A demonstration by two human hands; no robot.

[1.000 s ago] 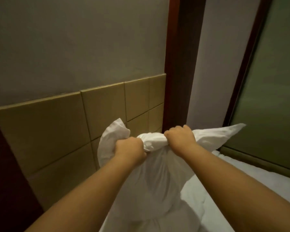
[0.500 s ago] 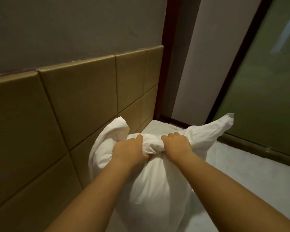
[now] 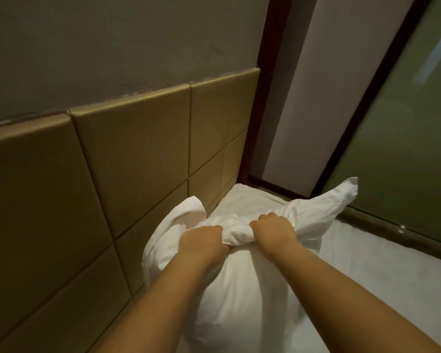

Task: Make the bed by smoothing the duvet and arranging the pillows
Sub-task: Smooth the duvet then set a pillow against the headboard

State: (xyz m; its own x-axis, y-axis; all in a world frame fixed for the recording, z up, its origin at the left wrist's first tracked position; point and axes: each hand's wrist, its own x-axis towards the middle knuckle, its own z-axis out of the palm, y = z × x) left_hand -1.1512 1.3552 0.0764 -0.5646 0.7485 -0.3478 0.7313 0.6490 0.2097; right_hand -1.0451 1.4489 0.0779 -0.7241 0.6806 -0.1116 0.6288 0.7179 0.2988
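Observation:
A white pillow (image 3: 242,291) stands on end in front of me, its top edge bunched. My left hand (image 3: 201,244) and my right hand (image 3: 274,231) both grip that bunched top edge, close together, with a twist of fabric between them. Two loose corners of the pillowcase stick out to the left and to the upper right. Behind it, a second white pillow (image 3: 245,200) lies flat in the corner against the headboard. The white bed surface (image 3: 367,276) spreads to the right.
A padded tan headboard (image 3: 138,159) runs along the left, touching the held pillow's side. A dark wooden post (image 3: 267,98) and a white wall panel stand at the bed's far corner. A frosted glass partition (image 3: 405,149) with a low ledge borders the bed's right side.
The pillow has come down from in front of the headboard to lower over the bed, both hands still gripping its top. The flat pillow in the corner has come into view.

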